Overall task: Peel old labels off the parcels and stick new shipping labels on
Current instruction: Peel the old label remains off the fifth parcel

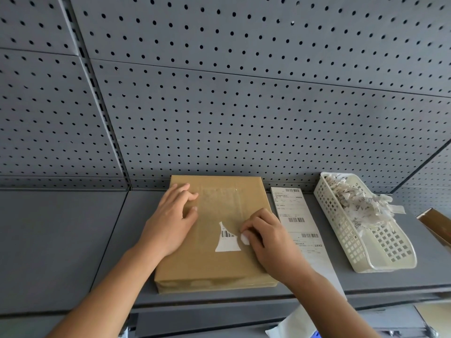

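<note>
Cardboard parcel (pixel 214 230) lay flat on the grey shelf (pixel 61 240), its back edge against the pegboard (pixel 244 106). Old label was mostly off: only a torn remnant (pixel 227 241) with a barcode was stuck near the middle of the top face. Right hand (pixel 266 237) had fingers curled, pinching a small white scrap (pixel 244 239) at the remnant's right edge. Left hand (pixel 170 223) lay flat on the parcel's left part, fingers loosely spread, holding nothing. Judgement: peeling far along but unfinished; no new label on this parcel yet. Strip of new shipping labels (pixel 299 223) lay on the shelf just right of the parcel, between it and the white plastic basket (pixel 388 252). The basket held a heap of crumpled label scraps (pixel 358 201) at its far end; its near end showed bare mesh.
</note>
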`<state>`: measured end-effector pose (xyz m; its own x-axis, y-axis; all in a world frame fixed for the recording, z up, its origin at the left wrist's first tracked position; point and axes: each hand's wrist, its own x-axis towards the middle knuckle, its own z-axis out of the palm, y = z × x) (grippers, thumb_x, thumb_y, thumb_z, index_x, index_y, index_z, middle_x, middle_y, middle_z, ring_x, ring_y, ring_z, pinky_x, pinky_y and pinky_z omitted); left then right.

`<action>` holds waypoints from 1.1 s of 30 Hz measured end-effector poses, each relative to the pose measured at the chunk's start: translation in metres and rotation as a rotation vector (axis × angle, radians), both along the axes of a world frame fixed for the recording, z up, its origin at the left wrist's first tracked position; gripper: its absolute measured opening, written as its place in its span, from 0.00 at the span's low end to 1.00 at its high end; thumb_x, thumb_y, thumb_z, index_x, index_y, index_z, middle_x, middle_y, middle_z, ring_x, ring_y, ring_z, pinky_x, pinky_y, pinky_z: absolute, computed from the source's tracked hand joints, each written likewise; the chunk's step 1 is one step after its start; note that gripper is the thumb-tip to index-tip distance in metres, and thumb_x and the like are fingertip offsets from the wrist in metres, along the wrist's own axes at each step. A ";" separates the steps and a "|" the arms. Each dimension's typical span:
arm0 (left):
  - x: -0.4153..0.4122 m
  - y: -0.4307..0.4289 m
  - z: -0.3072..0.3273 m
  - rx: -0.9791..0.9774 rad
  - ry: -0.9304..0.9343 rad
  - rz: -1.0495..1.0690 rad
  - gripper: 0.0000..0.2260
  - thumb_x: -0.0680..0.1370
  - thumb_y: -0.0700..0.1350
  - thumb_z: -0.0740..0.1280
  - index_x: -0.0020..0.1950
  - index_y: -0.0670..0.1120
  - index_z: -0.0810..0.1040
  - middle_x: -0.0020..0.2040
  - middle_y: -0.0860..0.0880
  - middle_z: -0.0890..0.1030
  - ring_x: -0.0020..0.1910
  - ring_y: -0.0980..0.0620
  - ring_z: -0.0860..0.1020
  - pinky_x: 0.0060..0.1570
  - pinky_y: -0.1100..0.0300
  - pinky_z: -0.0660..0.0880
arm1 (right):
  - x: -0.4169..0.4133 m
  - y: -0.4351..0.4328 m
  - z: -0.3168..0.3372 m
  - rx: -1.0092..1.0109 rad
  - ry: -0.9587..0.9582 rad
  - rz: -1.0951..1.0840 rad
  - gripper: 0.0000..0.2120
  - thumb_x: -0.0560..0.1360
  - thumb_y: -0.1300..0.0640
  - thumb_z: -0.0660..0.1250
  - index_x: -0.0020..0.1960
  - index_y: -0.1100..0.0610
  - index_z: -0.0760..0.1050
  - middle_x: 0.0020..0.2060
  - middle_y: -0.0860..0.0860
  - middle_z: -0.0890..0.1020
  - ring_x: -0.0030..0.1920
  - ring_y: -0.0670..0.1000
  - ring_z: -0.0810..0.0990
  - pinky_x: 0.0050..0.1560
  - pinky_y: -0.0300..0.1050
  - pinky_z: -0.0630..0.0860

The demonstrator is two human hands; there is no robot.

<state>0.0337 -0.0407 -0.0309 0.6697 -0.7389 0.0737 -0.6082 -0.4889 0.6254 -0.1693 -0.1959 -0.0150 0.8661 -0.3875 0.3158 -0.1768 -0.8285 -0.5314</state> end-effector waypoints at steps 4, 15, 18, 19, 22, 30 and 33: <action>0.000 0.000 -0.001 -0.003 0.002 0.003 0.13 0.83 0.55 0.57 0.68 0.61 0.70 0.79 0.67 0.56 0.79 0.66 0.46 0.72 0.42 0.66 | 0.000 -0.001 0.000 -0.020 -0.002 0.020 0.06 0.79 0.63 0.63 0.48 0.54 0.76 0.48 0.42 0.72 0.49 0.48 0.74 0.53 0.46 0.73; 0.000 0.000 0.001 0.019 -0.008 -0.004 0.16 0.83 0.56 0.56 0.71 0.60 0.69 0.79 0.66 0.56 0.79 0.65 0.45 0.73 0.41 0.65 | -0.013 0.004 0.020 0.454 -0.052 -0.094 0.06 0.82 0.60 0.61 0.49 0.51 0.74 0.41 0.43 0.79 0.43 0.45 0.76 0.44 0.33 0.71; 0.000 0.000 0.002 0.022 -0.010 -0.005 0.16 0.84 0.55 0.56 0.71 0.60 0.69 0.79 0.66 0.55 0.79 0.65 0.45 0.73 0.41 0.65 | -0.013 0.009 0.021 0.447 -0.019 -0.076 0.04 0.80 0.58 0.66 0.53 0.50 0.75 0.43 0.42 0.79 0.45 0.45 0.77 0.45 0.32 0.72; 0.000 0.000 0.002 0.025 -0.011 -0.004 0.16 0.84 0.55 0.56 0.71 0.60 0.69 0.79 0.66 0.55 0.79 0.65 0.45 0.73 0.41 0.65 | -0.012 0.010 0.021 0.407 0.000 -0.064 0.06 0.79 0.58 0.68 0.54 0.50 0.75 0.44 0.41 0.77 0.47 0.45 0.77 0.47 0.31 0.71; 0.000 0.000 0.003 0.026 -0.013 -0.002 0.15 0.84 0.55 0.56 0.71 0.60 0.69 0.79 0.65 0.56 0.79 0.65 0.45 0.73 0.43 0.64 | -0.008 0.009 0.017 0.262 0.052 -0.024 0.09 0.77 0.61 0.70 0.51 0.48 0.76 0.47 0.38 0.74 0.49 0.43 0.75 0.50 0.29 0.69; 0.000 0.000 0.002 0.021 -0.016 -0.004 0.15 0.84 0.54 0.57 0.70 0.59 0.70 0.79 0.64 0.57 0.79 0.65 0.46 0.72 0.44 0.64 | -0.015 0.007 0.025 0.500 -0.017 -0.062 0.09 0.79 0.64 0.66 0.46 0.50 0.79 0.44 0.43 0.81 0.47 0.45 0.78 0.48 0.33 0.71; 0.000 -0.001 0.003 0.033 -0.020 -0.006 0.15 0.84 0.55 0.56 0.71 0.59 0.70 0.79 0.64 0.56 0.79 0.65 0.45 0.73 0.44 0.64 | -0.017 0.005 0.034 0.765 -0.193 -0.094 0.06 0.79 0.66 0.65 0.49 0.57 0.78 0.41 0.50 0.82 0.46 0.51 0.80 0.51 0.41 0.75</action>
<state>0.0339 -0.0413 -0.0283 0.6638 -0.7453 0.0630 -0.6236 -0.5050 0.5967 -0.1860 -0.1913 0.0188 0.7762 -0.6262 0.0735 -0.0746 -0.2070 -0.9755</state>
